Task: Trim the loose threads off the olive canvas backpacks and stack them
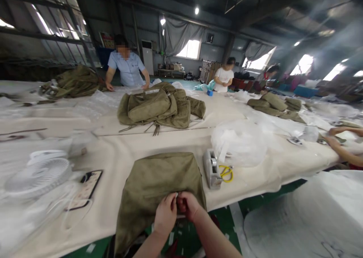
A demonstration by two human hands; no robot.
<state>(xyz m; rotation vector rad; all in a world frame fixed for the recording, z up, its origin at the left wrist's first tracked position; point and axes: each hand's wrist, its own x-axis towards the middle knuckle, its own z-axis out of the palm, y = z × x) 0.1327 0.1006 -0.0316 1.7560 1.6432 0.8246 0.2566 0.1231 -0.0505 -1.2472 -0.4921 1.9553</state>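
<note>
At the near edge of a cloth-covered tabletop [112, 152], an olive-green fabric bag [167, 174] lies flat, its lower left side hanging over the edge. The left hand [166, 211] has its fingers pinched narrow on a small white piece [177, 195], too small to identify; the right hand [188, 205] meets it just beside, fingers curled inward, and whether it grips anything cannot be told. To the bag's right stand a tape dispenser [212, 170] and yellow-handled scissors [226, 173]; to its left lie a smartphone [86, 190] and a white fan [39, 174]. Across the tabletop, a worker in a light-blue shirt [127, 70] stands behind piled olive bags [159, 108].
</note>
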